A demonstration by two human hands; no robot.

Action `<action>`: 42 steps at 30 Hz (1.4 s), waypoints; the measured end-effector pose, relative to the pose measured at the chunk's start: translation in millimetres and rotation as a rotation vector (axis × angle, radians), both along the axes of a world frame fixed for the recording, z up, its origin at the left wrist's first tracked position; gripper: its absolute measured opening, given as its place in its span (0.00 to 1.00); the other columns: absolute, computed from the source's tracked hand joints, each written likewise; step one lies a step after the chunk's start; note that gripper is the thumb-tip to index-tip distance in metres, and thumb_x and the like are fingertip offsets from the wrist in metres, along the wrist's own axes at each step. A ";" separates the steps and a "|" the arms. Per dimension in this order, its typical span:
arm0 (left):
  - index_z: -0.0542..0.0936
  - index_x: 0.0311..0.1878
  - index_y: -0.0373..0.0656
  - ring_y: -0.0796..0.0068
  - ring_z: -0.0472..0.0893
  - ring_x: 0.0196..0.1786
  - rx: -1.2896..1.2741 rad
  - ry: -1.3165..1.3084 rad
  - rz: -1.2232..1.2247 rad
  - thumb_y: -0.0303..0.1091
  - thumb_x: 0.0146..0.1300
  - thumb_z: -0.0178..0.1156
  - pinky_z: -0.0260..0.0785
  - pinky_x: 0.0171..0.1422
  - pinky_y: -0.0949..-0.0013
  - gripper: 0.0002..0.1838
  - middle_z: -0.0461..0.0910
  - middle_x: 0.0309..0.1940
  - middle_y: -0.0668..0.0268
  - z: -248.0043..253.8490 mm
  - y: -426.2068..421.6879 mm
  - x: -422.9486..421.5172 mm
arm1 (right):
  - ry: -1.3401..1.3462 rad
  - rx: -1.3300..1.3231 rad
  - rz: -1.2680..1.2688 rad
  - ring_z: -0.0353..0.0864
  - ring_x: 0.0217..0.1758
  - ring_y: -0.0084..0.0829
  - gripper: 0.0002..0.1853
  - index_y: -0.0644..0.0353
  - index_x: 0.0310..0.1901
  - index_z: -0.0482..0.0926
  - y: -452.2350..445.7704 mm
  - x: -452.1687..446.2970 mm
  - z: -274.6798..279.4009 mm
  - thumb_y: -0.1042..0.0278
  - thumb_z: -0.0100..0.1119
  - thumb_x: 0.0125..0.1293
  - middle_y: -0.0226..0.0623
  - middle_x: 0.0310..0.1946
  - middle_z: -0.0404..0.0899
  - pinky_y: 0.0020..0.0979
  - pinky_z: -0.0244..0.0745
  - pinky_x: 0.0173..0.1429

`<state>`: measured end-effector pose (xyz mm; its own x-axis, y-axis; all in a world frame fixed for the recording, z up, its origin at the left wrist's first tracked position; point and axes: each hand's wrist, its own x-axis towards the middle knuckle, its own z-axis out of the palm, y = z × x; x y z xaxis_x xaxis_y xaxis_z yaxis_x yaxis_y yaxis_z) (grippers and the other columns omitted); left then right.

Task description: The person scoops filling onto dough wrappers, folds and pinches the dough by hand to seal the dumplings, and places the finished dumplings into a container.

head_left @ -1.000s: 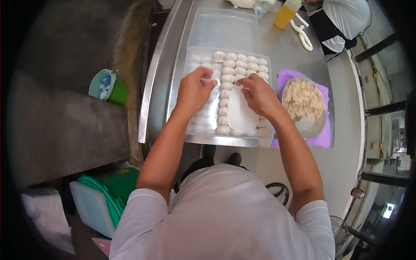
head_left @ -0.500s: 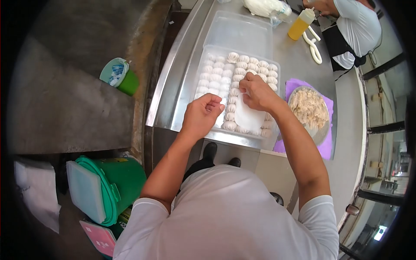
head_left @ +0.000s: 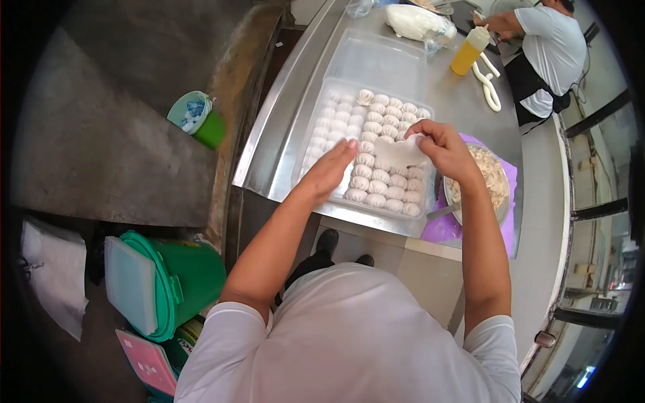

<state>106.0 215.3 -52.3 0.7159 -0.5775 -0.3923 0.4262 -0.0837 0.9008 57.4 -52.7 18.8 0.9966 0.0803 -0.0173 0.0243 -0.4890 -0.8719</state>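
A clear plastic tray (head_left: 430,213) on the steel table holds rows of white pleated dumplings (head_left: 378,187); those in its left part look hazy, as if under a translucent cover. My right hand (head_left: 440,148) pinches the upper right part of a thin white sheet (head_left: 401,153) above the dumplings. My left hand (head_left: 330,168) is over the left part of the tray, fingers extended and close together, with nothing in it. Right of the tray, a metal bowl of pale filling (head_left: 489,181) rests on a purple cloth (head_left: 443,230), partly behind my right wrist.
Behind the tray lies a clear lid (head_left: 379,57). Farther back are a bottle of yellow liquid (head_left: 469,51), dough strips (head_left: 487,87) and a white bagged mass (head_left: 416,23). Another person (head_left: 547,54) works at the back right. Green bins (head_left: 201,272) stand below on the left.
The sheet has lifted and shifted toward the back with my right hand, uncovering dumplings near the front. My left hand has straightened its fingers. The camera view has shifted.
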 end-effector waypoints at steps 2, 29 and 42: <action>0.41 0.82 0.29 0.60 0.45 0.86 -0.028 -0.081 0.046 0.63 0.77 0.48 0.39 0.87 0.62 0.51 0.43 0.84 0.48 -7.6 -14.0 1.4 | 0.006 0.130 -0.020 0.72 0.35 0.15 0.11 0.63 0.46 0.83 -5.1 -3.5 -0.6 0.74 0.53 0.67 0.24 0.32 0.78 0.23 0.69 0.41; 0.85 0.55 0.32 0.82 0.81 0.43 -0.150 -0.299 -0.084 0.23 0.71 0.59 0.75 0.51 0.73 0.13 0.86 0.42 0.68 44.9 -48.3 -30.2 | -0.073 0.571 -0.370 0.74 0.34 0.15 0.10 0.62 0.40 0.78 45.2 -68.2 -32.7 0.70 0.72 0.66 0.24 0.32 0.77 0.20 0.73 0.40; 0.85 0.54 0.33 0.83 0.81 0.41 -0.183 -0.278 -0.149 0.23 0.71 0.59 0.75 0.48 0.74 0.12 0.86 0.41 0.68 36.6 -55.1 -20.8 | -0.002 0.729 -0.459 0.79 0.35 0.17 0.15 0.64 0.49 0.75 47.4 -70.6 -42.4 0.72 0.70 0.67 0.29 0.36 0.78 0.20 0.77 0.39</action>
<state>85.1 160.2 -15.7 0.6834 -0.7261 -0.0754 0.1582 0.0466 0.9863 -13.2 -5.3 -23.5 0.9332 -0.3399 -0.1163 -0.0369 0.2314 -0.9721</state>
